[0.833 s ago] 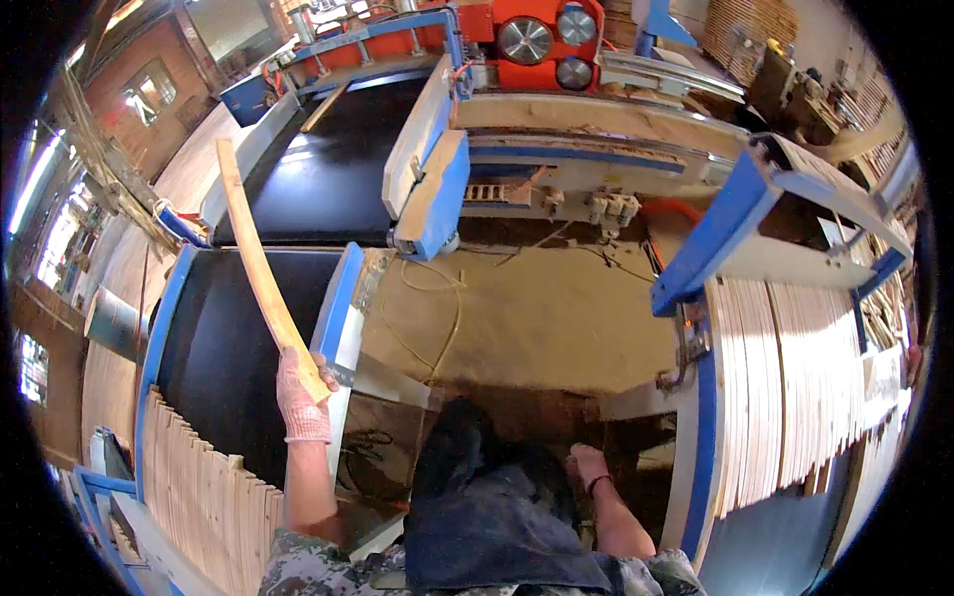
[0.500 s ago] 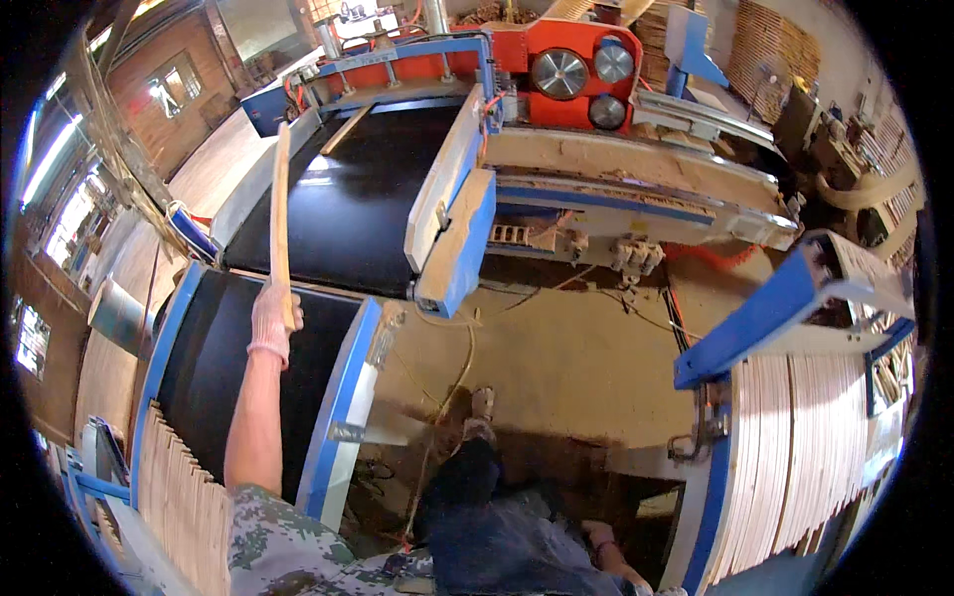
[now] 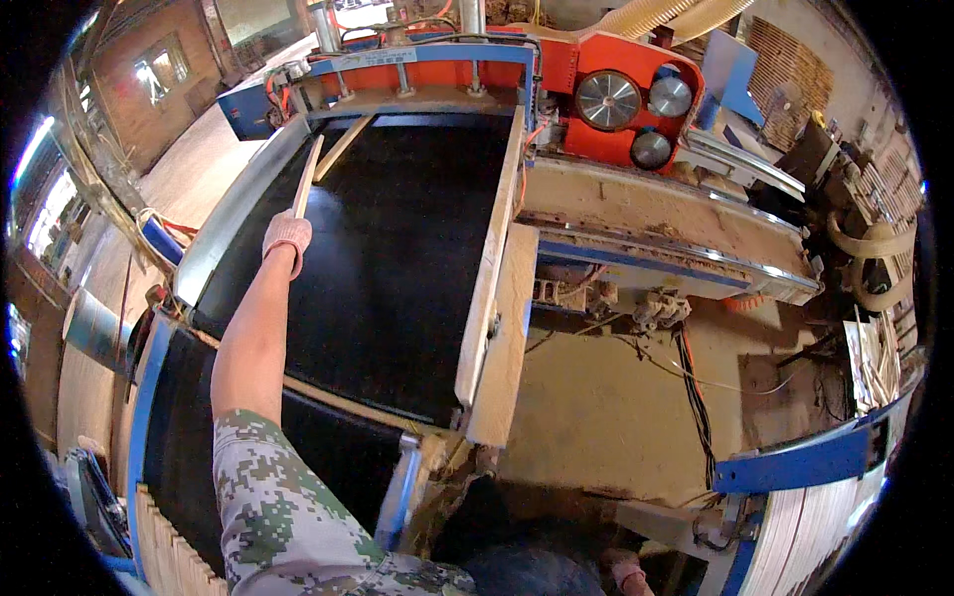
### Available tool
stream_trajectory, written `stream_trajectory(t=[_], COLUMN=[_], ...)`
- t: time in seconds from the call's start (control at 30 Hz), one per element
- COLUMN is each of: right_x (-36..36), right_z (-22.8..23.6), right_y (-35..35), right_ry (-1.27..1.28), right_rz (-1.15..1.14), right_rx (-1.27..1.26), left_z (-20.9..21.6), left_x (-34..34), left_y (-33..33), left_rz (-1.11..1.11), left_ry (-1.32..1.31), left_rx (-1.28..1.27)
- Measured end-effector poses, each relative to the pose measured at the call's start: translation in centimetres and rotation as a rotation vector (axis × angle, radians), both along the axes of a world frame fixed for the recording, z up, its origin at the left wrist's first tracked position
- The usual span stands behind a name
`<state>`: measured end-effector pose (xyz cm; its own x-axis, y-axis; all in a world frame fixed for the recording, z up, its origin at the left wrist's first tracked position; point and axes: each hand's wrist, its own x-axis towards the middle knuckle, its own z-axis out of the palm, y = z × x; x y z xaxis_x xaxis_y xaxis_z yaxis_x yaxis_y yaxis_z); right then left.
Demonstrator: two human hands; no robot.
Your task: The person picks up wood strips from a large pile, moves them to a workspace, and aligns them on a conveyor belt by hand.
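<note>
My left hand (image 3: 288,238), in a pale pink work glove, is stretched out over a wide black conveyor belt (image 3: 388,268). Its fingers are closed round the near end of a narrow wooden strip (image 3: 310,177), which points away toward the machine. Just right of that strip's far end, a second wooden strip (image 3: 344,148) lies on the belt by itself. Low in the picture hangs my right hand (image 3: 626,574), near my leg and far from the belt. It is small and partly cut off, so its fingers cannot be made out.
Beyond the belt stands a red and blue machine (image 3: 417,74) with round metal discs (image 3: 608,99) at its right. A long rail (image 3: 487,268) borders the belt. Stacked wooden strips stand at the lower left (image 3: 174,541) and lower right (image 3: 810,521). Cables (image 3: 696,397) cross the floor.
My left hand has moved forward over the far belt, lowering the strip from upright to pointing toward the machine. My body has leaned forward. The right hand stays low.
</note>
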<state>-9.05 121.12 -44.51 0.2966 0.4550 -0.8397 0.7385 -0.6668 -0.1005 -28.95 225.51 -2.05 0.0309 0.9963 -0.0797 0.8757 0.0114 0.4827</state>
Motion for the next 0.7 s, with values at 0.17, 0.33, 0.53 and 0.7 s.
stream_trajectory(t=[0.17, 0.33, 0.53, 0.7], right_x=[-2.8, -3.1, -3.9, -4.1], right_z=[9.6, 15.8, 18.7, 19.8], right_y=[11.8, 17.0, 19.1, 20.2], right_ry=[0.341, 0.416, 0.662, 1.620], right_rz=[-1.521, -1.528, -1.743, -2.383], right_rx=[0.401, 0.378, 0.484, 0.411], left_z=[1.1, 0.7, -2.3, -3.4], left_x=[5.2, 7.9, 11.0, 11.9], left_y=[5.6, 9.3, 10.6, 7.1], left_rz=[-0.017, -0.017, -0.054, -0.097], left_ry=[0.137, 0.185, 0.267, 0.316], left_rx=[0.050, 0.029, 0.083, 0.122])
